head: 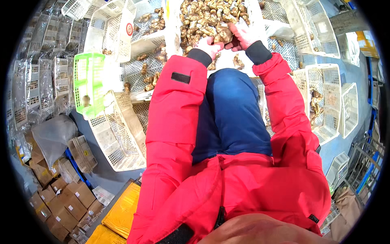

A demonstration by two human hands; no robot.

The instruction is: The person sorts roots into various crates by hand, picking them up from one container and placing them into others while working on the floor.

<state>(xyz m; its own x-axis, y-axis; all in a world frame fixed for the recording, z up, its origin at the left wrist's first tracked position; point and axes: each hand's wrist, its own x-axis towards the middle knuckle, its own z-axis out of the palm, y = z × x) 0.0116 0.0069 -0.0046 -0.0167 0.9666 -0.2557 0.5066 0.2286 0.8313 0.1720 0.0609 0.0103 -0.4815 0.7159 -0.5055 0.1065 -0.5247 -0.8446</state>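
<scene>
A large brown mushroom, matsutake-like, is held between my two hands over a white box. My left hand grips its left and lower side with bent fingers. On the other side, my right hand has its fingers around the right edge. A dense heap of brown and cream mushrooms fills the box's far part. Closer to my knees, a loose mushroom lies on the box's pale surface. The underside of the held mushroom is hidden.
White plastic crates with scattered mushrooms flank me, including a left crate, a right crate and an upper-right crate. A green crate stands at left. Cardboard boxes and yellow-wrapped packages sit lower left.
</scene>
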